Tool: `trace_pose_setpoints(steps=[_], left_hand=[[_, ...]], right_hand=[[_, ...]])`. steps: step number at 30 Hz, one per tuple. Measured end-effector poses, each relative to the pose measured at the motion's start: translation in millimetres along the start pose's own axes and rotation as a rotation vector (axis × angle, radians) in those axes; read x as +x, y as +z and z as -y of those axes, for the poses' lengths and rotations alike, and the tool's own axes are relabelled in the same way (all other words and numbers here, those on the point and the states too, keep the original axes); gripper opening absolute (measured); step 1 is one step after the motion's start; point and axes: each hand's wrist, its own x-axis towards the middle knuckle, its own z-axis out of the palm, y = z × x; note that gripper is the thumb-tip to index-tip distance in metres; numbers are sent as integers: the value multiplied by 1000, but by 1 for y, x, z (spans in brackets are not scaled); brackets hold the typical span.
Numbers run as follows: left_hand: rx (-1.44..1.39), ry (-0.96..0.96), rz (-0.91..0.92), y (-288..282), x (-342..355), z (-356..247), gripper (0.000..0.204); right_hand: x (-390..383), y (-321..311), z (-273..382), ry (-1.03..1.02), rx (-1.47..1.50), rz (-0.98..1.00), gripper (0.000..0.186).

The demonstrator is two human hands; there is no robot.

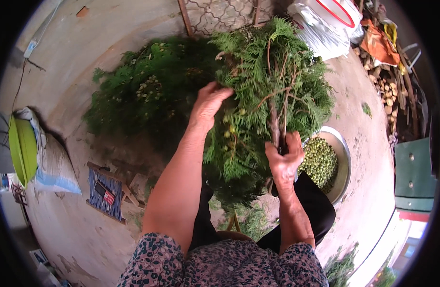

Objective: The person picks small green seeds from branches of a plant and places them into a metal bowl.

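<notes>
A leafy evergreen branch (277, 81) with feathery green sprays and brown stems spreads in front of me. My right hand (284, 155) is closed round its thick stem, at the lower end. At the left side of the branch, my left hand (210, 100) has its fingers pressed together among the sprays. What those fingertips pinch is hidden by leaves and slight blur. Small yellow-green cones (228, 130) hang from sprigs just below my left hand. Beside my right hand stands a metal basin (345, 165), holding many small green cones (318, 162).
A big heap of cut evergreen branches (138, 95) lies to the left. Near it sits a low stool with a blue woven seat (105, 193). A white sack (62, 162) and green basin (22, 148) lean at far left. Stacked firewood (389, 91) and a green box (413, 167) line the right.
</notes>
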Motion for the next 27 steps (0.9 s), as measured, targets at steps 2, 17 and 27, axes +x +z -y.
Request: trace_pose_setpoints(steps=[2, 17, 27], left_hand=[[-147, -242, -31, 12, -15, -19, 49], [-44, 24, -27, 21, -24, -20, 13], [-98, -212, -23, 4, -38, -29, 58]], right_hand=[[-6, -8, 0, 0, -2, 62, 19], [37, -24, -130, 165, -257, -12, 28], [64, -26, -98, -26, -287, -108, 33]])
